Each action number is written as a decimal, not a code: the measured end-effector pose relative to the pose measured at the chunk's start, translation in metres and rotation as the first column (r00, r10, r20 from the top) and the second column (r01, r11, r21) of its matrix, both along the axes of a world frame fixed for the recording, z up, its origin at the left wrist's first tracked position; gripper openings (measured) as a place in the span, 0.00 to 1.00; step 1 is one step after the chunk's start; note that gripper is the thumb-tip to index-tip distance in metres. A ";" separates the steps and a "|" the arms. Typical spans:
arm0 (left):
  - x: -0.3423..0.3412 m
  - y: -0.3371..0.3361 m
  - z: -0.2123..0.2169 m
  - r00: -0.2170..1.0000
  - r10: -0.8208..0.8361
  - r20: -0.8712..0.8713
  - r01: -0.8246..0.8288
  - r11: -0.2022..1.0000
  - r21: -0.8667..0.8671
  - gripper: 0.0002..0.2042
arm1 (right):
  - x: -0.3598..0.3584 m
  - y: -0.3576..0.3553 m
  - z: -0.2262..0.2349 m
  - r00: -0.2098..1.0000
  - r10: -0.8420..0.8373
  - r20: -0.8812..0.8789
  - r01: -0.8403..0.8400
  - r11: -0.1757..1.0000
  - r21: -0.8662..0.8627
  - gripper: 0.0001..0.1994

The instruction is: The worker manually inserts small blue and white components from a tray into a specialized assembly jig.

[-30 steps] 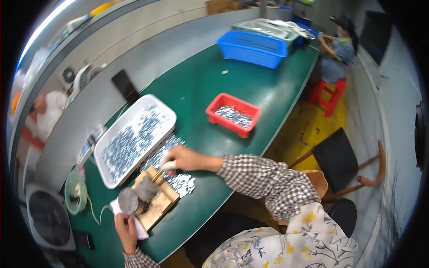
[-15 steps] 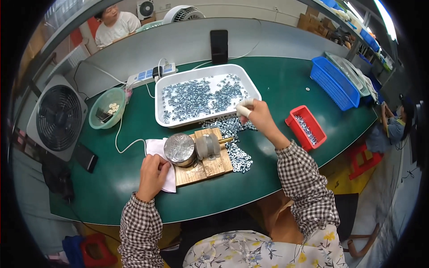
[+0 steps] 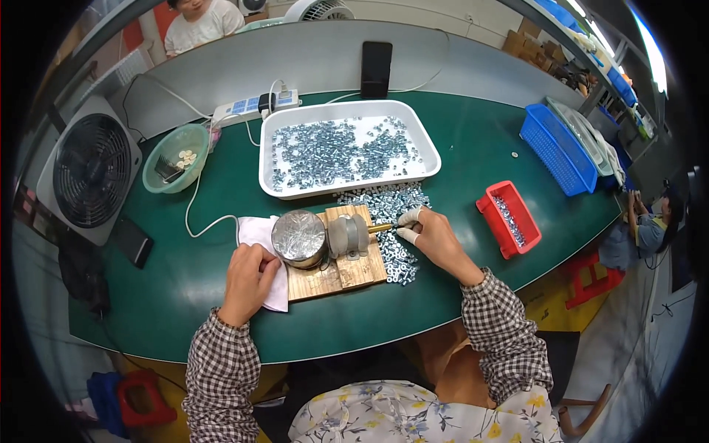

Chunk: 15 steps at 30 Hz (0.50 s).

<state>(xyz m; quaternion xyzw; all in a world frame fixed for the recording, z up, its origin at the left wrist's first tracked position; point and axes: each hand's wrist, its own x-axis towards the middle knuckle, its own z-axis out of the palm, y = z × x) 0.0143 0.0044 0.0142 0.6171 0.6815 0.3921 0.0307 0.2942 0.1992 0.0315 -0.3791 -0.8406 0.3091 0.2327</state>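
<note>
My right hand [image 3: 437, 235] is at the free end of the brass rod [image 3: 379, 228]. Thumb and forefinger, in white covers, are drawn close about the tip; I cannot tell whether a small part is pinched between them. The rod juts from the motor [image 3: 347, 236] with its long axis running left to right, tilted slightly up toward the right, so it points almost straight at my right fingertips. That hand is the nearer; my left hand [image 3: 249, 280] lies on the far side of the can [image 3: 298, 232].

My left hand's fingers are curled, with the thumb near them, over the cloth [image 3: 278, 292] beside the can. Whether they grip anything I cannot tell.

Motor and can are side by side on the wooden board [image 3: 362, 269], the motor to the right. Loose metal parts [image 3: 397, 260] are heaped at the board's right edge and under the rod, reaching back to the white tray [image 3: 354, 187], which holds many more. The red bin [image 3: 496, 229], part filled, is right of my right hand.

The green desk [image 3: 325, 325] also carries a blue basket [image 3: 557, 151] at far right, and a bowl [image 3: 181, 140] and fan [image 3: 92, 166] at left. A phone [image 3: 376, 70] leans on the partition [image 3: 310, 59] behind. A co-worker [image 3: 648, 230] is at the right end.
</note>
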 end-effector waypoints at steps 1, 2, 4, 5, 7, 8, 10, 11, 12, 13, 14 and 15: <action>-0.001 -0.001 0.000 1.000 0.004 0.001 -0.004 1.000 -0.006 0.07 | -0.001 -0.001 -0.002 1.000 0.004 0.001 -0.004 1.000 -0.006 0.06; 0.000 -0.001 0.000 1.000 0.001 0.004 0.000 1.000 -0.008 0.07 | -0.001 0.001 -0.006 1.000 0.013 0.027 -0.015 0.999 0.049 0.06; 0.000 0.000 0.000 1.000 -0.007 0.009 0.007 1.000 -0.014 0.07 | -0.001 0.003 -0.009 0.997 0.027 0.077 -0.039 0.987 0.156 0.06; 0.000 0.000 0.001 1.000 -0.002 0.009 0.002 1.000 -0.016 0.07 | -0.001 0.003 -0.011 0.997 0.032 0.076 -0.044 0.987 0.155 0.06; 0.001 -0.001 0.002 1.000 -0.001 0.007 0.001 1.000 -0.017 0.07 | 0.001 0.002 -0.010 0.998 0.029 0.049 -0.035 0.991 0.129 0.04; 0.001 0.000 0.002 1.000 -0.001 0.007 0.002 1.000 -0.017 0.07 | 0.002 0.002 -0.009 0.999 0.026 0.036 -0.030 0.993 0.116 0.04; 0.000 0.001 0.003 1.000 0.001 0.003 -0.001 1.000 -0.019 0.07 | 0.007 0.013 -0.010 0.986 0.040 -0.162 -0.060 0.991 -0.122 0.04; 0.000 0.001 0.002 1.000 0.001 -0.001 -0.001 1.000 -0.019 0.07 | 0.010 0.020 -0.011 0.937 0.002 -0.350 -0.130 0.930 -0.343 0.04; 0.000 0.001 0.002 1.000 0.001 -0.005 -0.001 1.000 -0.021 0.07 | 0.011 0.023 -0.011 0.856 -0.083 -0.511 -0.235 0.817 -0.526 0.04; 0.000 0.000 0.002 1.000 0.002 -0.004 -0.002 1.000 -0.022 0.07 | 0.012 0.023 -0.012 0.856 -0.083 -0.509 -0.235 0.816 -0.528 0.04; 0.000 0.000 0.001 1.000 0.001 -0.003 -0.001 1.000 -0.018 0.07 | 0.012 0.023 -0.012 0.865 -0.043 -0.500 -0.261 0.813 -0.520 0.04; 0.000 -0.001 0.000 1.000 0.000 -0.002 0.000 1.000 -0.014 0.07 | 0.012 0.022 -0.012 0.872 -0.002 -0.489 -0.286 0.809 -0.513 0.04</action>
